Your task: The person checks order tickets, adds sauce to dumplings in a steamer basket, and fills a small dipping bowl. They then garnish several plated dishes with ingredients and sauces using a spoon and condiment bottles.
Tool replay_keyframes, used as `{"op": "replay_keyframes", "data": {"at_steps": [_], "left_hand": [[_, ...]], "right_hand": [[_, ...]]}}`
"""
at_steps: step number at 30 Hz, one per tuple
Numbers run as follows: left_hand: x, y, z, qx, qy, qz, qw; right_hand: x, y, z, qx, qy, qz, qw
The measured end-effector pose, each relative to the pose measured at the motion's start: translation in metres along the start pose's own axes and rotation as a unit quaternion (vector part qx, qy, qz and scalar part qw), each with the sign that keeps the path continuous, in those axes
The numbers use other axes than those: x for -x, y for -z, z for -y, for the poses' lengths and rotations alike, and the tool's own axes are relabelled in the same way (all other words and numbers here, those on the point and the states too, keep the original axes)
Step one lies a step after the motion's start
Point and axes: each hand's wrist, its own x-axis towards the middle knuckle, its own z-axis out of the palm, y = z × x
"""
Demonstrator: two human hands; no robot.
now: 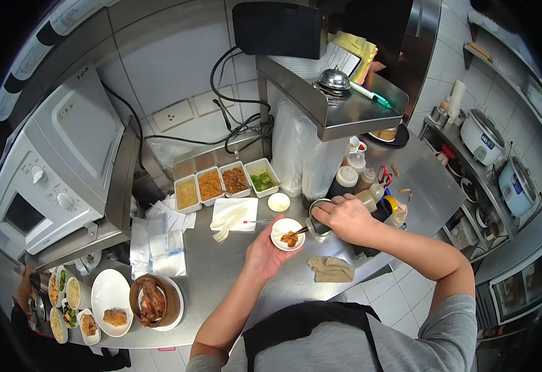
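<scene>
left hand point(260, 255) grasps a small white dish point(277, 230) above the surface point(218, 266). brown food point(289, 239) is already in it; whether more is due, cannot tell. right hand point(350, 218) is closed by a metal container point(321, 231), exact grip unclear. filled tubs point(237, 194) stand beyond.

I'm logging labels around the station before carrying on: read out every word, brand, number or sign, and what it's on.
No text reads with certainty.
Microwave: handwritten marks and dial markings, too small.
Upper rice cooker, lower rice cooker: labels, blurred.
Paper on shelf: too small.
White packets: faint marks, blurred.
</scene>
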Motion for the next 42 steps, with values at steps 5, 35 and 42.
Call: {"op": "replay_keyframes", "data": {"at_steps": [5,35,42], "left_hand": [[-0.005,0.001,0.004,0.018,0.011,0.012,1.0],[-0.02,-0.02,0.021,0.022,0.032,0.0,0.999],[-0.026,-0.017,0.022,0.034,0.035,0.019,0.999]], "right_hand": [[-0.001,0.004,-0.006,0.017,0.011,-0.01,1.0],[0.02,0.012,-0.021,0.014,0.011,-0.055,0.998],[0.022,0.018,-0.021,0.013,0.003,-0.039,0.999]]}}
